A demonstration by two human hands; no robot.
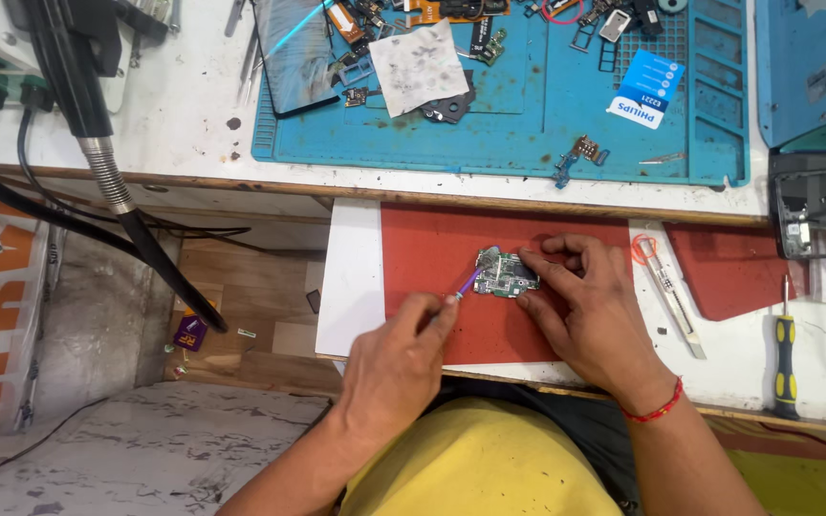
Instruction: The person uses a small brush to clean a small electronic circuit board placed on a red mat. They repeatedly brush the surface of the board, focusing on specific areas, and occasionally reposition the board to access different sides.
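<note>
A small green circuit board [503, 275] lies on a red mat [432, 248] on a pull-out white shelf. My right hand [585, 306] pins the board, with fingertips on its upper and lower right edges. My left hand [403, 358] grips a thin purple-handled tool [468, 283] whose tip touches the board's left edge. A red thread is tied around my right wrist.
A blue work mat [528, 124] on the bench behind carries phone parts, a dark phone screen [293, 53] and a stained paper. A metal craft knife [673, 304] and a yellow-black screwdriver [786, 358] lie to the right. A black hose [107, 162] hangs at left.
</note>
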